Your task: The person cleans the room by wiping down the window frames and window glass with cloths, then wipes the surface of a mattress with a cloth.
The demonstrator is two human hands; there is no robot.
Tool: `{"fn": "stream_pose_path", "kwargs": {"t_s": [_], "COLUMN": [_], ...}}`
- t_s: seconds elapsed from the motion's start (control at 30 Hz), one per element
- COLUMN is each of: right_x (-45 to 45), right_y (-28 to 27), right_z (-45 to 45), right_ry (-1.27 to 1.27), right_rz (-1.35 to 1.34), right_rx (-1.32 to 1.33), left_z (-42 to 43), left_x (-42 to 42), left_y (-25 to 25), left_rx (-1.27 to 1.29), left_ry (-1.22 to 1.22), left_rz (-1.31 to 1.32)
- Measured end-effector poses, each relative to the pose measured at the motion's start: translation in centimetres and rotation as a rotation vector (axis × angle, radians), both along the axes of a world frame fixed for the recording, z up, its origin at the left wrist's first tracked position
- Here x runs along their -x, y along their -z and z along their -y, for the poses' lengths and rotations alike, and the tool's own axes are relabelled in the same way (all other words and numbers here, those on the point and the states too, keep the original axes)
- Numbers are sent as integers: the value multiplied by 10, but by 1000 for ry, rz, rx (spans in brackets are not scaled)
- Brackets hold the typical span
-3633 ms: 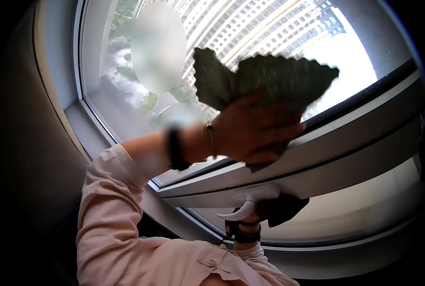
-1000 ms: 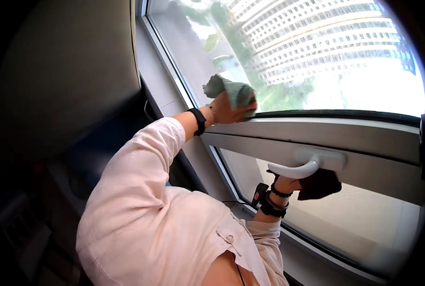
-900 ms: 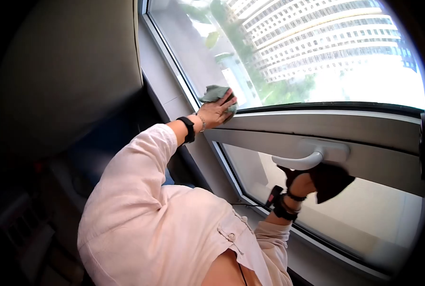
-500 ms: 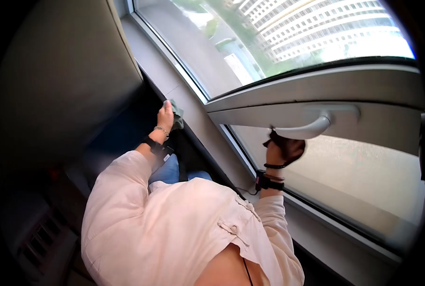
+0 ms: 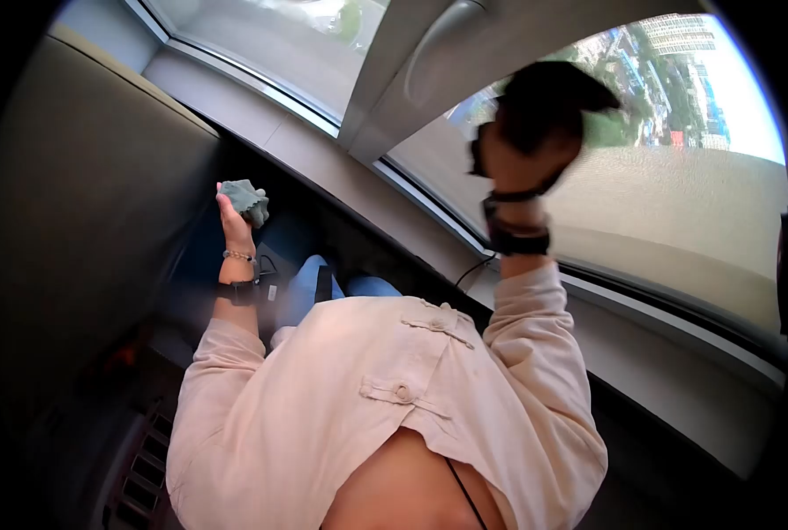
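Note:
My left hand (image 5: 235, 227) is closed around a crumpled grey-green cloth (image 5: 247, 202), held low beside the dark gap below the sill. In front of the right window pane (image 5: 676, 190), my right hand (image 5: 528, 163) is raised, its fingers around a dark cloth (image 5: 548, 102). Motion blurs this hand and cloth, and most of the fingers are hidden. I cannot tell whether the cloth touches the glass. The window handle (image 5: 436, 44) is up and to the left of my right hand, apart from it.
A pale tiled sill (image 5: 323, 165) runs diagonally below the windows. The window frame post (image 5: 372, 97) divides the panes. On the left stands a large beige padded panel (image 5: 111, 150). A slatted dark object (image 5: 145, 464) lies at lower left, and a thin cable (image 5: 473, 268) crosses the sill.
My right hand has moved away from beneath the handle and up in front of the pane with the dark cloth. My left hand has drawn back from the sill's edge, still gripping the grey-green cloth. The view has turned.

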State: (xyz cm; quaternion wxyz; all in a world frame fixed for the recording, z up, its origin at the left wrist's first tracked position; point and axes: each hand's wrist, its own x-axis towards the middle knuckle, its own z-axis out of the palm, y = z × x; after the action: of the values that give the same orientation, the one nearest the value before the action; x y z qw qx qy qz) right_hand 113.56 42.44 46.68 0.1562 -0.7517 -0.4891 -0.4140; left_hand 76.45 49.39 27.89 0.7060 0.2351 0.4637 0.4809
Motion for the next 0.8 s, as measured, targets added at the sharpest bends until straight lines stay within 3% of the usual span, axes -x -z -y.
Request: {"fn": "stream_pose_path", "kwargs": {"t_s": [0.07, 0.13, 0.17, 0.23, 0.27, 0.33, 0.37, 0.43, 0.47, 0.5, 0.53, 0.57, 0.63, 0.67, 0.7, 0.73, 0.77, 0.8], "right_x": [22, 10, 3, -13, -13, -35, -47, -53, -67, -74, -64, -45, -38, -33, -39, -36, -39, -42], "right_y": [64, 108, 118, 88, 64, -19, -63, -135, -124, -50, -4, 37, 148, 180, 218, 213, 208, 179], "right_z": [10, 37, 41, 42, 43, 26, 12, -15, -25, -3, -9, -19, -8, 5, 16, 22, 22, 17], "right_ry": [-136, -284, -327, -196, -88, -60, -175, -86, -102, -94, 11, -103, -207, -268, -318, -327, -307, -164], "right_rz": [51, 76, -86, 80, 137, 160, 208, 251, 337, 428, 459, 188, -80, 194, 64, -66, -55, -17], "right_rx": [746, 716, 624, 560, 377, -11, -262, -467, -502, -576, -533, -557, 72, 246, 328, 357, 283, 398], "left_z": [2, 9, 13, 15, 22, 29, 27, 24, 25, 40, 42, 46, 53, 55, 55, 49, 51, 54], "left_x": [9, 2, -3, -2, 1, -2, -5, -17, -18, -14, -14, -20, -39, -39, -33, -18, -14, -7], "left_y": [-11, -15, -18, -6, -1, 0, -6, -24, -10, 56, 66, 70, 43, 40, 48, 67, 66, 70], "left_rx": [6, 35, 82, 103, 59, 36, 41, 54, 39, -19, -56, -89, -95, -117, -141, -186, -207, -228], "left_ry": [21, -33, -95, -184, -205, -182, -154, -147, -189, -219, -226, -232, -389, -400, -417, -455, -484, -491], "left_rz": [0, -3, -14, -71, -68, -76, -92, -54, -62, -66, -67, -65, -104, -105, -107, -100, -88, -111]}}
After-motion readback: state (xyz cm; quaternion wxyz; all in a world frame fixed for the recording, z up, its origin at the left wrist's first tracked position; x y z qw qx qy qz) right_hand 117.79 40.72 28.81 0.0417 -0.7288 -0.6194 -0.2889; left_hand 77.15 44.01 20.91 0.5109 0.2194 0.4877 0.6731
